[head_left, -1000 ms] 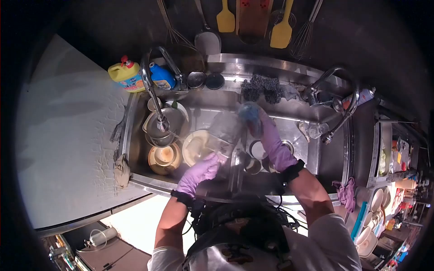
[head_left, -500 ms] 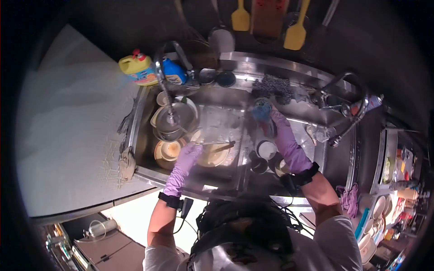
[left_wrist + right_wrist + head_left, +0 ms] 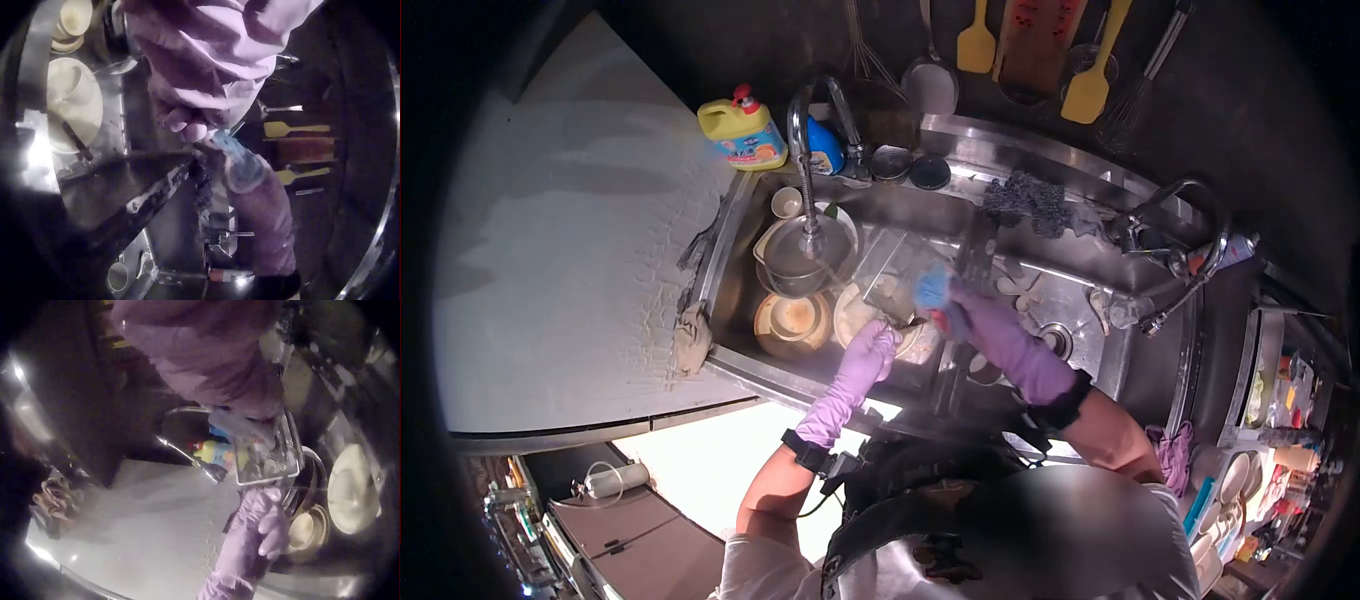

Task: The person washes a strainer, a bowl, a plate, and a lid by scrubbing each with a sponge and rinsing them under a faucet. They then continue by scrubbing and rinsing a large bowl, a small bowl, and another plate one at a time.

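Over the left basin, the gloved left hand (image 3: 868,357) pinches the near edge of a see-through rectangular container (image 3: 890,280), which is tilted. The gloved right hand (image 3: 1008,345) grips a blue scrubber (image 3: 933,288) at the container's right side. The right wrist view shows the container's rim (image 3: 269,482) above the left hand (image 3: 253,528), with the right hand (image 3: 212,356) against its inner side. Beside the left hand (image 3: 206,69) in the left wrist view, the scrubber (image 3: 244,165) lies in the right hand (image 3: 265,215). Below is a large pale bowl (image 3: 848,312).
Stacked bowls (image 3: 795,322) and a strainer-like pan (image 3: 805,262) sit in the left basin under a faucet (image 3: 798,125). Small dishes and spoons (image 3: 1100,310) lie in the right basin. Detergent bottles (image 3: 745,135) stand behind; a grey counter (image 3: 580,260) adjoins the left side.
The right hand has moved left with the scrubber, up to the container. The left hand has shifted right since half a second ago, and the container's tilt has changed.
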Motion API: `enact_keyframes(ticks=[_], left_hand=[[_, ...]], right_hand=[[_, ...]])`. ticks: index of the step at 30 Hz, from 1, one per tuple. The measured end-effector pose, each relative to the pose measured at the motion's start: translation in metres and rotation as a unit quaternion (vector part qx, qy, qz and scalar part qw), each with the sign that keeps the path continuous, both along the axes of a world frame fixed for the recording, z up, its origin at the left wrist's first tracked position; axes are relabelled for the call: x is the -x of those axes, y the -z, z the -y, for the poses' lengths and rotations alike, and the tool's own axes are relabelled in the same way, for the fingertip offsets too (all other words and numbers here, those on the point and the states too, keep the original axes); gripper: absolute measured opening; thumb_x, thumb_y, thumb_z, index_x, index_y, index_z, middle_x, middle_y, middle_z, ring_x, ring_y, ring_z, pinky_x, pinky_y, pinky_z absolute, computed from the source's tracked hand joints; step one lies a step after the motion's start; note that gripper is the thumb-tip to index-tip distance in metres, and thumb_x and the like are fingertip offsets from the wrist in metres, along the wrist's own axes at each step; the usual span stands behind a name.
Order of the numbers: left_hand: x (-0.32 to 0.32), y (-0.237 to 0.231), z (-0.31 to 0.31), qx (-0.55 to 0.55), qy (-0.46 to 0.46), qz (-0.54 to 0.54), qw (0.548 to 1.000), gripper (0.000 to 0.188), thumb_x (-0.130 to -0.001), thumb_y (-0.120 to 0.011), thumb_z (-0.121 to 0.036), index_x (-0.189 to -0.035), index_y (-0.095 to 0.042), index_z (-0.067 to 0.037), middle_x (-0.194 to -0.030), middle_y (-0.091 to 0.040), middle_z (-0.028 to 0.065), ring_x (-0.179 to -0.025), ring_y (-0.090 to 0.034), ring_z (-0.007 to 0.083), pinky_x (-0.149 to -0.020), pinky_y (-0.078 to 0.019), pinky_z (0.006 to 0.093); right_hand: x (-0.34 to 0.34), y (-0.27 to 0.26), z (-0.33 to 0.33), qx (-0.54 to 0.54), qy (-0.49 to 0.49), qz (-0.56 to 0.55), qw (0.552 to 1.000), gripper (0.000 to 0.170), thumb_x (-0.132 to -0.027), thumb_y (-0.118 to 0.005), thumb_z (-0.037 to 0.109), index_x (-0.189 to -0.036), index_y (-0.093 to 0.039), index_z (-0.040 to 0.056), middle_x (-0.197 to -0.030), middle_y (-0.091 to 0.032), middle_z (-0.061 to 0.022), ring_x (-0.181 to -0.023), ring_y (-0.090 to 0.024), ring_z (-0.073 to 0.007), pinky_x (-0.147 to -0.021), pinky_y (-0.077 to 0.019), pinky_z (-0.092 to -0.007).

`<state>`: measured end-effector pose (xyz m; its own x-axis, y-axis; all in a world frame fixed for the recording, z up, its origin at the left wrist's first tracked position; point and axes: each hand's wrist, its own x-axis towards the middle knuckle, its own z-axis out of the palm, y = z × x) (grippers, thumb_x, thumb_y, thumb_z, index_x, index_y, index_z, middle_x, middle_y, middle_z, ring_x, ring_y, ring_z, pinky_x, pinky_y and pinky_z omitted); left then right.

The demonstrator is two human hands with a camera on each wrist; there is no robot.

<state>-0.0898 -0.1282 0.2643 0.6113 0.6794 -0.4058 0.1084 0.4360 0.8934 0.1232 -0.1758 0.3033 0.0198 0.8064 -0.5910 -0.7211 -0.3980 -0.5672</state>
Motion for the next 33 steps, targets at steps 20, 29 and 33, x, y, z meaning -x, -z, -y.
enact_keyframes(ticks=[20, 29, 33], left_hand=[[0.010, -0.005, -0.044, -0.345, 0.074, -0.178, 0.919, 0.018, -0.089, -0.051, -0.018, -0.100, -0.056, -0.005, -0.078, -0.062, 0.0149, -0.071, -0.062, 0.0279, -0.064, -0.0466, 0.0340], [0.007, 0.012, -0.048, -0.481, 0.114, -0.300, 0.816, 0.019, -0.090, -0.053, -0.019, -0.099, -0.057, -0.002, -0.067, -0.060, 0.0081, -0.057, -0.056, 0.0162, -0.053, -0.0451, 0.0297], [0.021, 0.015, -0.060, -0.232, 0.038, -0.131, 0.963, 0.019, -0.093, -0.048, -0.020, -0.094, -0.055, -0.002, -0.059, -0.050, -0.0001, -0.044, -0.042, 0.0076, -0.039, -0.0338, 0.0228]], right_hand=[[0.008, 0.053, -0.069, -0.297, -0.030, 0.764, 0.572, 0.025, -0.081, -0.047, 0.006, -0.102, -0.061, 0.0043, -0.091, -0.064, -0.0136, -0.089, -0.058, -0.0291, -0.082, -0.0441, -0.0357], [0.017, 0.082, -0.047, -0.276, -0.246, 0.576, 0.729, 0.016, -0.081, -0.056, 0.013, -0.094, -0.061, 0.0065, -0.079, -0.061, -0.0126, -0.079, -0.060, -0.0252, -0.077, -0.0467, -0.0348], [0.003, 0.138, -0.058, -0.231, -0.080, 0.447, 0.860, 0.007, -0.080, -0.058, 0.009, -0.085, -0.062, 0.0058, -0.079, -0.063, -0.0084, -0.068, -0.060, -0.0196, -0.066, -0.0484, -0.0300]])
